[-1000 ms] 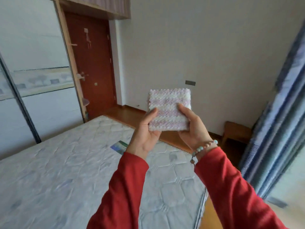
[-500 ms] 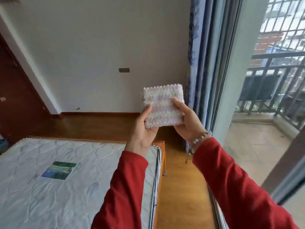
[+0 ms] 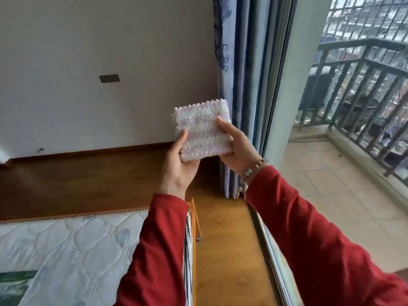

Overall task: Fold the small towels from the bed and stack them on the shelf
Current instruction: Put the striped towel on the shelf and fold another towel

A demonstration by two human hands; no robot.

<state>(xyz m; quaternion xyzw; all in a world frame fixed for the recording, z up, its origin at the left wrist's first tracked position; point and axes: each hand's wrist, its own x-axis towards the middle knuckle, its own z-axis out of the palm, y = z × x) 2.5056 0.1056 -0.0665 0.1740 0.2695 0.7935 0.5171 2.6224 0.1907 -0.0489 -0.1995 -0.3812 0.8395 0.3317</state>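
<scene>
Tilted leftward since before, folded towel (image 3: pixel 204 131) stays pinched between left hand (image 3: pixel 180 164) and right hand (image 3: pixel 237 149) fingers.

Head view. I hold a folded small towel (image 3: pixel 202 131), white with pale purple bands, upright in front of me with both hands. My left hand (image 3: pixel 180 166) grips its lower corner at 7 o'clock, thumb on the near face; my right hand (image 3: pixel 237 149) grips the edge at 3 o'clock, thumb laid across the face. A bead bracelet (image 3: pixel 254 168) circles my right wrist. The mattress (image 3: pixel 72 244) lies at 8 o'clock, the blue curtain (image 3: pixel 238 62) at 12 o'clock, the balcony railing (image 3: pixel 353 89) at 2 o'clock.
</scene>
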